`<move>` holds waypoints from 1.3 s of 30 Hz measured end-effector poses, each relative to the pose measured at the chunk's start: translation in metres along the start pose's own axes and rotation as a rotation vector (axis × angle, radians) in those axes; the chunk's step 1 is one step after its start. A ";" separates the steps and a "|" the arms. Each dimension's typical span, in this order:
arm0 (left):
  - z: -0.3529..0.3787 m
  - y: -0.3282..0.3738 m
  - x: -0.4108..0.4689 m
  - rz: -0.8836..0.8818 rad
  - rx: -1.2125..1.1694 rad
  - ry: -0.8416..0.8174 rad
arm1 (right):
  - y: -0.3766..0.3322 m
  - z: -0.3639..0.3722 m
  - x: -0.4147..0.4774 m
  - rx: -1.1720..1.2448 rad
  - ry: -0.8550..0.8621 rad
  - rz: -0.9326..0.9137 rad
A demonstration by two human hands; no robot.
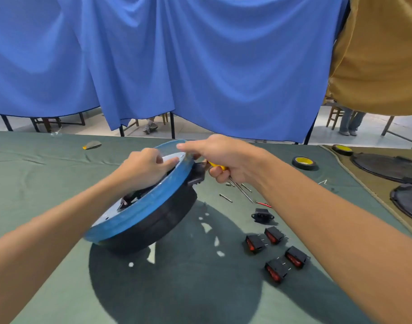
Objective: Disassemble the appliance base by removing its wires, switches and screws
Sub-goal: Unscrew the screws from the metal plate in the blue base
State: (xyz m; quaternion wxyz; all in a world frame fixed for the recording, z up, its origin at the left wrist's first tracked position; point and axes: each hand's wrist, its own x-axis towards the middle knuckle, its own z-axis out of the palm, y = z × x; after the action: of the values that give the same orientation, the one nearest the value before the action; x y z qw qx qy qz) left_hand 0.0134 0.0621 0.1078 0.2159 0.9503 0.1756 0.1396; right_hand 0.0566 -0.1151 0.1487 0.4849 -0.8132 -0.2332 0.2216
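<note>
Head view: round black-bodied appliance base [167,218] with a blue rim and pale inner plate sits tilted on the green table cloth [36,164], near edge down on the cloth, far edge raised. Left hand [145,168] is over the far part of the plate, fingers curled down into the opening, gripping the base. Right hand [226,160] is just beside the raised far rim, on its right. Its fingers wrap a yellow-handled screwdriver [218,166], metal shaft angling down-right away from the base, index finger stretched onto the blue rim. On the cloth right of the base, apart from both hands: four black rocker switches with red buttons [276,270], a black power inlet socket [262,215], a few loose metal screws [225,197], a short red wire [263,203]. Further right: a black tape roll with yellow core [304,163], dark round covers [387,168] on tan cloth.
</note>
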 end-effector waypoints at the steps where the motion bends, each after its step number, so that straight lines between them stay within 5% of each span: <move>1: -0.005 -0.003 0.001 -0.004 -0.033 -0.017 | -0.006 0.002 0.000 -0.004 0.010 -0.023; 9: 0.001 -0.004 0.000 0.027 0.131 -0.050 | 0.001 0.003 -0.001 -0.156 0.014 -0.022; 14: 0.015 -0.004 0.001 0.114 0.280 -0.140 | 0.039 -0.004 -0.009 -0.282 -0.149 0.124; 21: 0.043 -0.008 0.006 0.260 0.311 -0.009 | 0.067 -0.002 -0.008 -0.310 -0.275 0.203; 28: 0.049 -0.018 0.014 0.330 0.397 -0.025 | 0.074 -0.030 0.018 -0.370 0.051 0.012; 32: 0.048 -0.020 0.017 0.368 0.424 0.001 | 0.081 -0.008 0.032 -0.663 0.029 -0.096; 39: 0.050 -0.022 0.019 0.434 0.457 0.057 | 0.093 0.014 0.052 -0.660 0.038 -0.082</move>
State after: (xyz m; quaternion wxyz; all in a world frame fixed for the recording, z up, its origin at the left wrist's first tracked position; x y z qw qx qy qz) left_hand 0.0412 0.0702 0.0583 -0.0429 0.9852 0.0016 0.1661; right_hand 0.1043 -0.1137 0.0527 0.2082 -0.9204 -0.3158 0.0993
